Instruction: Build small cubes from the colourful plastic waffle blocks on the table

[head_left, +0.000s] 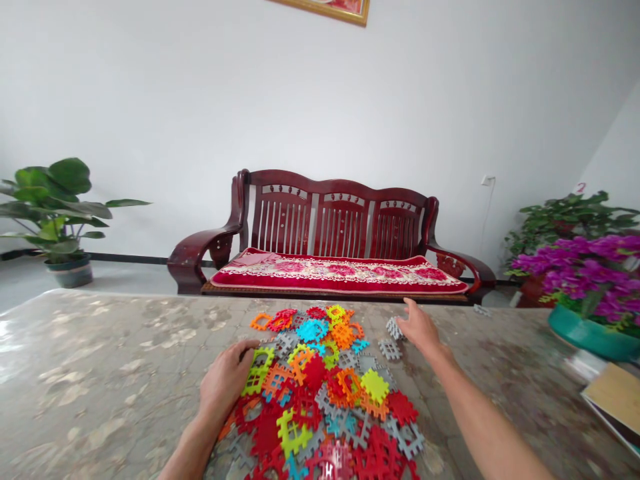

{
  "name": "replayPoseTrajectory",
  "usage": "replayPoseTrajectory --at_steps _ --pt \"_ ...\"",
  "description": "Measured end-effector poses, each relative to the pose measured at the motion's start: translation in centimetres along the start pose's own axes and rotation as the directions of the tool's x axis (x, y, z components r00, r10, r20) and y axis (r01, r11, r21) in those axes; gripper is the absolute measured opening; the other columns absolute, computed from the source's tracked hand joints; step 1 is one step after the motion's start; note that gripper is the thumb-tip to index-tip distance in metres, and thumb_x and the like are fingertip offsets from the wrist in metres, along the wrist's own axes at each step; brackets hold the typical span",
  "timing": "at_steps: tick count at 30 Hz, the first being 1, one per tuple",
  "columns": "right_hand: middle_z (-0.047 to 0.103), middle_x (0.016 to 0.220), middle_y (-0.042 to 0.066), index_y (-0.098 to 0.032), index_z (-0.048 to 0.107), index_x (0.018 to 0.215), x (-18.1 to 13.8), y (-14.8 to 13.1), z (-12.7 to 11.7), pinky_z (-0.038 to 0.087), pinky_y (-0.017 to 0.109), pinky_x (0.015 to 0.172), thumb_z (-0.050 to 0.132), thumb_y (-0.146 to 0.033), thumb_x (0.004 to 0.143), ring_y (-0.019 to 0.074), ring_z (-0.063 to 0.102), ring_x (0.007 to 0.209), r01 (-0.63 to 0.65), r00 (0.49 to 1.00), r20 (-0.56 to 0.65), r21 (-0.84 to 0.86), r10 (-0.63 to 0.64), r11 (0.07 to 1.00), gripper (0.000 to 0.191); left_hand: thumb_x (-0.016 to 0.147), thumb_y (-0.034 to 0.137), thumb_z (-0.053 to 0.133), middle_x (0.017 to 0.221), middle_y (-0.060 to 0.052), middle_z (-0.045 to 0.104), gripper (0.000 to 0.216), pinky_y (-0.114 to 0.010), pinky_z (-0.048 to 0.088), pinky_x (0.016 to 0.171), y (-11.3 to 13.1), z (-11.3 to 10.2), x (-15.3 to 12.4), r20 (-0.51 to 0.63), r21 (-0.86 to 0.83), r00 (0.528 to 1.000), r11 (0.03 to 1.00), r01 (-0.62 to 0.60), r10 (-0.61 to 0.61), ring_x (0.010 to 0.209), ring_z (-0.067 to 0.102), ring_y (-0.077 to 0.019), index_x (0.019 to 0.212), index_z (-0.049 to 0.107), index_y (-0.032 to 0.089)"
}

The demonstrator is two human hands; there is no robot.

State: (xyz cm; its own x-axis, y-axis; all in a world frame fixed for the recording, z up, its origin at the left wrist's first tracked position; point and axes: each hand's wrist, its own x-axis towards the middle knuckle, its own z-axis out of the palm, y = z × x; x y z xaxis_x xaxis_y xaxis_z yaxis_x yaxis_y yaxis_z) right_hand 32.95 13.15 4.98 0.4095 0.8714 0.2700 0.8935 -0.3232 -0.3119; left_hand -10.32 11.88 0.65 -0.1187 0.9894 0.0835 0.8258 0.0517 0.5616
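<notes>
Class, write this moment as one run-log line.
left hand: beside yellow-green piece | right hand: at grey piece, right of pile | pile: notched pieces, mixed colours, on table | grip: unclear, both hands

1. Pcs pile (315, 370) blocks mid tabletop (115, 400).
2. L of pile: wide lane beyond L hand (225, 377).
3. R of pile: gap before R forearm (475, 407); grey pcs (390, 349), R hand (419, 327) obstruct far end.
4. Far R of pile: flowerpot (590, 333), tan book (615, 393) block.
</notes>
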Motion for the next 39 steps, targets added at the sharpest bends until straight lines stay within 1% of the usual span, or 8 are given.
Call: replayPoseTrajectory --at_steps 3,6,8,12,16,21,28,39 --pt "0.069 0.114 0.005 -0.024 0.055 0.125 -2.1 -0.4 -0.1 0.046 0.029 0.083 0.051 -0.025 0.081 0.0193 0.065 0.1 0.078 0.996 -0.057 0.088 -0.073 0.993 0.044 0.088 0.037 0.04 0.113 0.0 0.072 0.036 -0.027 0.046 0.077 -0.2 0.2 0.1 -0.012 -0.009 1.0 1.0 -0.01 0.01 0.103 0.065 -0.0214 0.106 0.07 0.031" --pt "0.071 0.108 0.001 -0.027 0.063 0.111 -5.0 -0.3 0.4 0.046 0.027 0.082 0.047 -0.024 0.083 0.0176 0.065 0.097 0.158 0.987 -0.034 0.121 -0.155 0.98 0.032 0.088 0.038 0.039 0.112 0.0 0.073 0.037 -0.027 0.046 0.075 -0.2 0.3 0.1 -0.019 -0.002 1.0 1.0 -0.002 0.002 0.103 0.065 -0.0217 0.106 0.07 0.031" --pt "0.071 0.108 0.001 -0.027 0.066 0.104 -6.9 0.3 1.1 0.047 0.028 0.082 0.046 -0.025 0.083 0.0181 0.065 0.096 0.162 0.987 -0.017 0.118 -0.161 0.98 0.028 0.088 0.038 0.039 0.111 0.0 0.073 0.037 -0.027 0.046 0.074 -0.1 0.2 0.0 -0.015 0.016 1.0 1.0 0.012 -0.012 0.1 0.066 -0.0222 0.107 0.07 0.032" --pt "0.071 0.105 0.004 -0.024 0.067 0.102 -9.2 2.0 2.5 0.047 0.029 0.085 0.043 -0.025 0.085 0.0191 0.065 0.096 0.115 0.993 0.009 0.145 -0.117 0.983 0.029 0.088 0.04 0.039 0.11 0.0 0.073 0.038 -0.027 0.046 0.071 0.1 0.1 0.0 0.002 0.028 1.0 0.999 0.018 -0.018 0.097 0.067 -0.0219 0.109 0.069 0.033" --pt "0.069 0.113 0.006 -0.022 0.068 0.106 -9.6 2.8 3.2 0.042 0.032 0.098 0.043 -0.023 0.086 0.0213 0.06 0.108 0.215 0.976 -0.003 0.123 -0.216 0.969 0.032 0.088 0.038 0.038 0.11 -0.001 0.073 0.039 -0.027 0.046 0.074 0.5 -0.3 -0.1 -0.001 0.04 1.0 0.999 0.012 -0.012 0.098 0.066 -0.0224 0.11 0.069 0.031" --pt "0.066 0.121 0.006 -0.021 0.066 0.113 -9.5 2.3 3.4 0.038 0.033 0.103 0.042 -0.019 0.087 0.0216 0.056 0.114 0.269 0.963 0.008 0.057 -0.27 0.961 0.036 0.088 0.037 0.037 0.11 0.0 0.073 0.039 -0.027 0.048 0.077 0.8 -0.6 -0.3 0.009 0.049 1.0 0.999 0.009 -0.009 0.097 0.067 -0.022 0.108 0.07 0.032" --pt "0.065 0.122 0.006 -0.02 0.065 0.116 -9.6 1.8 3.6 0.036 0.032 0.102 0.04 -0.016 0.088 0.0213 0.055 0.113 0.306 0.952 0.015 -0.028 -0.306 0.952 0.037 0.087 0.039 0.04 0.11 -0.001 0.073 0.038 -0.026 0.047 0.075 0.2 -0.2 0.2 -0.02 0.039 1.0 0.999 0.0 0.0 0.099 0.066 -0.0219 0.107 0.071 0.029" --pt "0.067 0.114 0.008 -0.019 0.067 0.11 -9.6 1.4 3.6 0.039 0.033 0.095 0.044 -0.017 0.087 0.0224 0.057 0.105 0.297 0.954 -0.04 -0.016 -0.297 0.955 0.033 0.087 0.041 0.038 0.11 -0.002 0.073 0.04 -0.028 0.047 0.072 0.2 0.0 0.4 -0.004 0.047 1.0 0.999 0.022 -0.022 0.1 0.066 -0.0238 0.111 0.069 0.029"
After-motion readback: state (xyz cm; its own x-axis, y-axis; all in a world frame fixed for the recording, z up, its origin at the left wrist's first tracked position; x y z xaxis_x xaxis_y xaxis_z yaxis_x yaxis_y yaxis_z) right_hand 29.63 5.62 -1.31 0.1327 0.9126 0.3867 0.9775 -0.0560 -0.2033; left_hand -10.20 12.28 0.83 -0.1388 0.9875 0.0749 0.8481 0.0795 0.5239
